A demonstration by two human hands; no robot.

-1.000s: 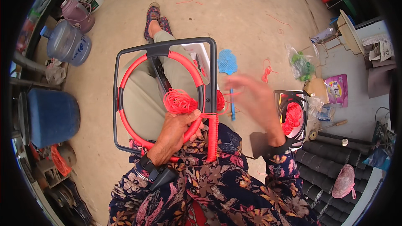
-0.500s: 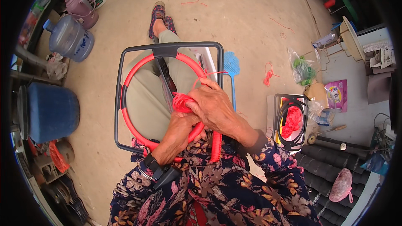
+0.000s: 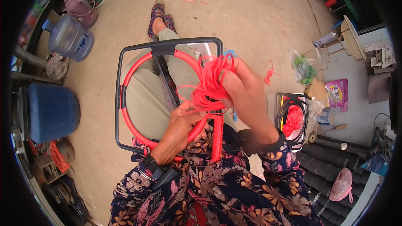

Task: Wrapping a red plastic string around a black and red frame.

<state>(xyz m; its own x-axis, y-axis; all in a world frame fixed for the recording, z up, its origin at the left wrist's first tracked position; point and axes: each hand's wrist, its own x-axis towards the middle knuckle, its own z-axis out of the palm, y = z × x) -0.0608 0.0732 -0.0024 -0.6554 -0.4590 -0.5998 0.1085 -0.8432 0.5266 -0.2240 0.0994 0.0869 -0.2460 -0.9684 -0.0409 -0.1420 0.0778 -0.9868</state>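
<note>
A black rectangular frame (image 3: 118, 121) with rounded corners rests across my lap. Inside it is a ring (image 3: 135, 72) wrapped mostly in red cord, with black bare sections. My left hand (image 3: 178, 126) is closed at the ring's lower right side, thumb and forefinger pressed together where the cord comes off; its other fingers are partly hidden. Above the frame's right side, my right hand (image 3: 247, 90) grips a loose bundle of red cord (image 3: 211, 83). Strands run from the bundle toward my left fingers. The frame's right bar (image 3: 219, 119) is closely wrapped in red cord near my body.
Right of me, a box (image 3: 300, 142) holds black frames and a red cord bundle (image 3: 294, 119). A blue fly swatter (image 3: 229, 53) lies partly hidden behind the bundle. Cord scraps (image 3: 270, 73) lie on the floor. A blue barrel (image 3: 52, 111) and water jug (image 3: 71, 39) stand left.
My right hand has lifted away from the left, up and rightward, carrying the cord bundle, which now hangs loosely spread. My left hand stays at the ring.
</note>
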